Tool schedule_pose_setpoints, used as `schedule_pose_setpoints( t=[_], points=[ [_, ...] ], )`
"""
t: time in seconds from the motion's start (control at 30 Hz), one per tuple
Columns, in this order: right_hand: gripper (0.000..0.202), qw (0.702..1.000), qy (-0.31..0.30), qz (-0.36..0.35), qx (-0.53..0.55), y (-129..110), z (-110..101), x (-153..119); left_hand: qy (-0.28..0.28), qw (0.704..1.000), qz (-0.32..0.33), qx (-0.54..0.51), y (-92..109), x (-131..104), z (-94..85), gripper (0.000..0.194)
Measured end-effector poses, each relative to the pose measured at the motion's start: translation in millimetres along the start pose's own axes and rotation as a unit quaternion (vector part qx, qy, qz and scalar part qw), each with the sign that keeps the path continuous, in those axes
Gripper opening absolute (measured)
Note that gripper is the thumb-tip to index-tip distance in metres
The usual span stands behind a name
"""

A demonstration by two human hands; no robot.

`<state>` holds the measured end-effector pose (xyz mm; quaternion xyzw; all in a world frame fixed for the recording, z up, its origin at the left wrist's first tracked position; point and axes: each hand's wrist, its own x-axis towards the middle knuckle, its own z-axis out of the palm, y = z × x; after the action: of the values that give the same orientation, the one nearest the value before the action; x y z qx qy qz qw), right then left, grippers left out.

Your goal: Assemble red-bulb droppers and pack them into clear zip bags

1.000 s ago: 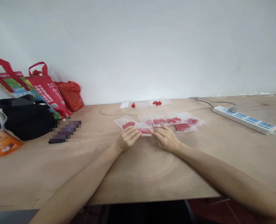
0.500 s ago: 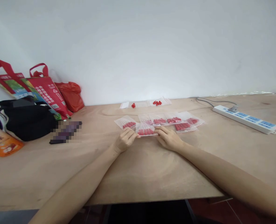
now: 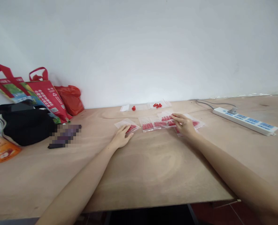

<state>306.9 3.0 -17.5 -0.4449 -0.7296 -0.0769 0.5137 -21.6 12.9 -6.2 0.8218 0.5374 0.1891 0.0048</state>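
Note:
My left hand (image 3: 121,137) is at a small clear plastic bag of red pieces (image 3: 131,128), thumb at its near edge and fingers over its left side. My right hand (image 3: 184,125) pinches the right end of another clear plastic bag of red pieces (image 3: 165,118), over the row of bags. In that row, a bag of red pieces (image 3: 147,126) lies at the left end and another bag (image 3: 160,124) beside it. Further bags lie partly hidden under my right hand, one bag (image 3: 196,123) showing past it.
Near the wall, flat clear bags (image 3: 142,106) carry loose red pieces (image 3: 157,105). A white power strip (image 3: 245,121) with a grey cable lies right. Left are red carrier bags (image 3: 51,97), a black bag (image 3: 26,125), an orange pouch (image 3: 5,150) and a blurred dark object (image 3: 65,136).
My hands have moved apart. The right carried the bag both were holding up and right, over the row. The left let go of it and moved to the bag on the left.

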Motion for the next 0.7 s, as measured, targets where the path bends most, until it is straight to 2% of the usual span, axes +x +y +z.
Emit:
schedule_pose_setpoints(
  t=[0.07,0.13,0.2,0.27,0.33,0.4,0.47,0.57,0.63,0.7],
  points=[
    [0.028,0.999,-0.021,0.021,-0.027,18.2,-9.3,-1.6,-0.028,1.000,-0.004,-0.007,-4.7,0.1,0.8,0.050],
    [0.026,0.996,-0.064,0.019,-0.066,28.4,-17.2,-5.0,-0.017,1.000,0.012,-0.009,-8.1,-2.6,0.5,0.048],
    [0.024,0.988,-0.091,0.005,-0.125,29.9,-22.5,-7.5,0.006,0.999,0.039,-0.010,-10.7,-8.4,-0.9,0.046],
    [0.025,0.982,-0.081,-0.011,-0.172,23.7,-23.2,-8.2,0.024,0.997,0.067,-0.016,-11.4,-18.0,-3.9,0.045],
    [0.022,0.983,-0.054,-0.029,-0.171,11.0,-19.0,-7.4,0.025,0.995,0.095,-0.025,-8.3,-31.3,-9.1,0.045],
    [0.019,0.990,-0.053,-0.058,-0.121,-7.3,-11.7,-6.6,0.004,0.990,0.135,-0.039,-0.3,-46.8,-16.0,0.044],
    [0.019,0.990,-0.092,-0.094,-0.048,-30.0,-4.6,-7.2,-0.027,0.981,0.184,-0.061,11.5,-61.6,-22.7,0.044],
    [0.027,0.968,-0.194,-0.150,0.053,-65.0,1.5,-11.3,-0.051,0.967,0.233,-0.084,30.7,-74.7,-26.9,0.045],
    [0.041,0.947,-0.251,-0.175,0.095,-82.2,2.8,-15.6,-0.052,0.965,0.240,-0.090,40.6,-74.2,-24.1,0.043],
    [0.048,0.935,-0.281,-0.187,0.111,-90.6,4.0,-20.0,-0.051,0.964,0.243,-0.097,46.9,-66.8,-17.6,0.043]
  ],
)
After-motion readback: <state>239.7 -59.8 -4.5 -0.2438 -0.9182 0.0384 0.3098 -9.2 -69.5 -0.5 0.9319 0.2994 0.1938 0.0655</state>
